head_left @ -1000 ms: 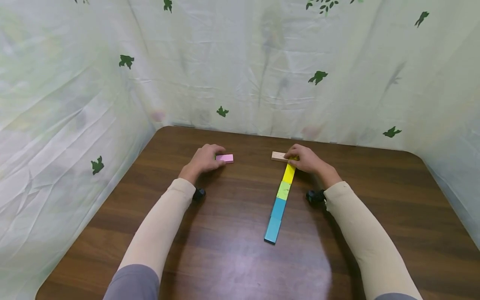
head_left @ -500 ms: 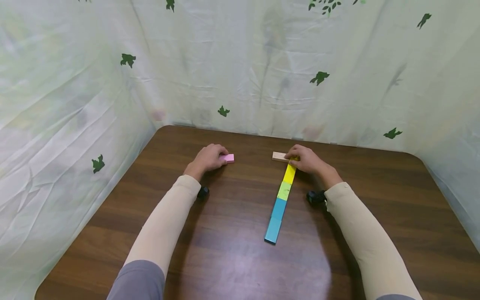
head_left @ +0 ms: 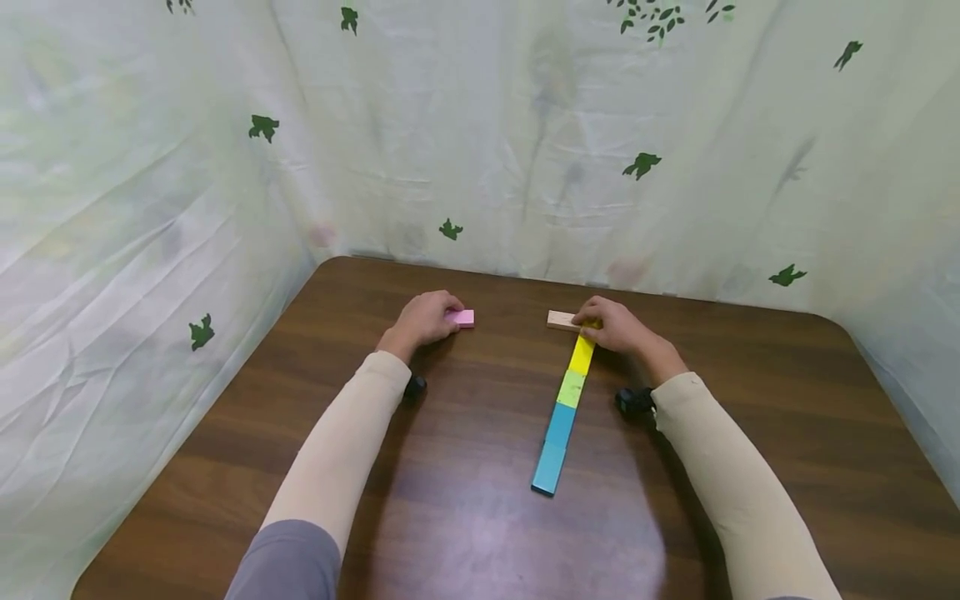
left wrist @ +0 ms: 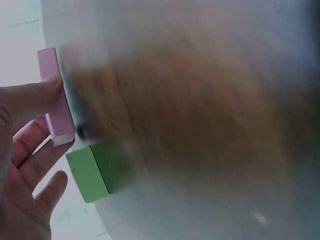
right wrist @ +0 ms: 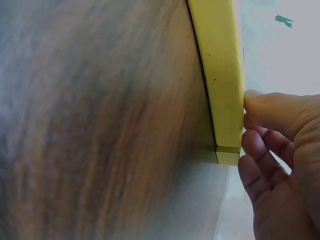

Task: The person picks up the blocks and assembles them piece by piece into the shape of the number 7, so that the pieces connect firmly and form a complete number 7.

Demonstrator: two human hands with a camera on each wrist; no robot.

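Observation:
My left hand (head_left: 424,319) pinches a pink block (head_left: 465,318) near the table's far side. In the left wrist view the thumb lies across this pink block (left wrist: 61,112), with fingers behind it. A green block (left wrist: 88,175) stands just beyond the pink block's lower end; the hand hides it in the head view. My right hand (head_left: 612,323) holds the far end of a yellow block (head_left: 581,354), thumb and curled fingertips at its edge in the right wrist view. Touching those fingers is the right end of a pale wooden block (head_left: 562,320).
From the yellow block a row runs toward me: a light green block (head_left: 571,388), then blue blocks (head_left: 555,446). All lie on a brown wooden table (head_left: 465,433). A pale curtain (head_left: 495,150) with dark green shapes hangs behind the table's far edge.
My left hand has moved slightly right and now covers more of the pink block, which has hardly shifted. The right hand stays at the yellow block. The head view has tilted slightly.

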